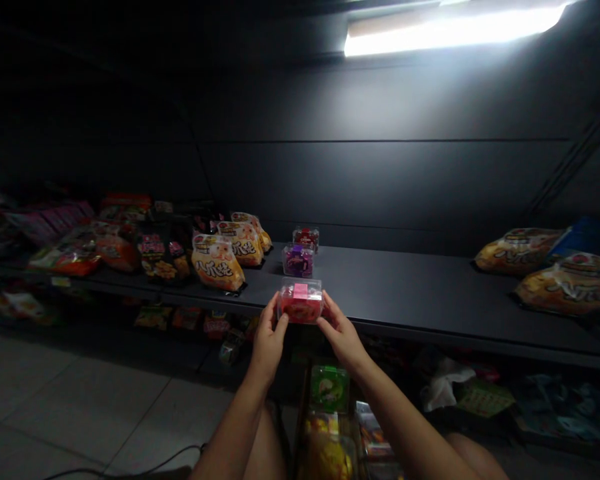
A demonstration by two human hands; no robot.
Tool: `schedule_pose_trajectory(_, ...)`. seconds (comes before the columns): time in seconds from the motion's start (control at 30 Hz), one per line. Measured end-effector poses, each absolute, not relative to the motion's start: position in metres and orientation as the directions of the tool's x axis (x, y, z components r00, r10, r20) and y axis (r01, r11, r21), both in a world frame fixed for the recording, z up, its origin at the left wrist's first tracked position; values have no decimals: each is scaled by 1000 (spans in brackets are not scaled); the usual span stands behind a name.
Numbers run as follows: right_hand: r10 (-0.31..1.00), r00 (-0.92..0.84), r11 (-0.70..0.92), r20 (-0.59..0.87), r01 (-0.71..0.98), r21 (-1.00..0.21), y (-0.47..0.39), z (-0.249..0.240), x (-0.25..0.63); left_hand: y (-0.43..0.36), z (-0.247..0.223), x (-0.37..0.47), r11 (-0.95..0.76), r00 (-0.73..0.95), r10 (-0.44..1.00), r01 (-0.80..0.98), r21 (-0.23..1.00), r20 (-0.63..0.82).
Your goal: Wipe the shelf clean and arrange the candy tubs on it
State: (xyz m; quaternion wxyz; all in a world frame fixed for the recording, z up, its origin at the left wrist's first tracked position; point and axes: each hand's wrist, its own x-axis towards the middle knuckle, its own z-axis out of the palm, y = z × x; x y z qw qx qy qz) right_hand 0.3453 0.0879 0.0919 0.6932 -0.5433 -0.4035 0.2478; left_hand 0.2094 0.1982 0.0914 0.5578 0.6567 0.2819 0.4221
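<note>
Between my two hands is a clear plastic box with pink-red contents and a pink label [301,308], at the front edge of the dark shelf [380,280]. My left hand [269,333] grips its left side, thumb toward me. On the opposite side my right hand [341,332] holds it with the fingers along the edge and the thumb at the lower corner. Directly behind it on the shelf stands a purple box [299,262], and behind that a dark red box [306,238]. Whether the held box touches the shelf I cannot tell.
Yellow snack bags [216,262] stand left of the boxes, with dark and orange bags farther left. More yellow bags [570,283] lie at the right. Below, a carton holds a green box [330,388] and yellow ones [333,457]. A lamp [455,30] shines overhead.
</note>
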Motion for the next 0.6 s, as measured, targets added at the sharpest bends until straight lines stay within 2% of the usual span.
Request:
schedule_pose_trajectory(0.27,771,565,239,295,173,-956,148,93,355,251,93,234,-197,445,859,-164,967,251)
schedule_pose_trajectory(0.6,760,588,159,275,242,-957,160,87,357,273,89,244,-182,462,858,-136,974,225)
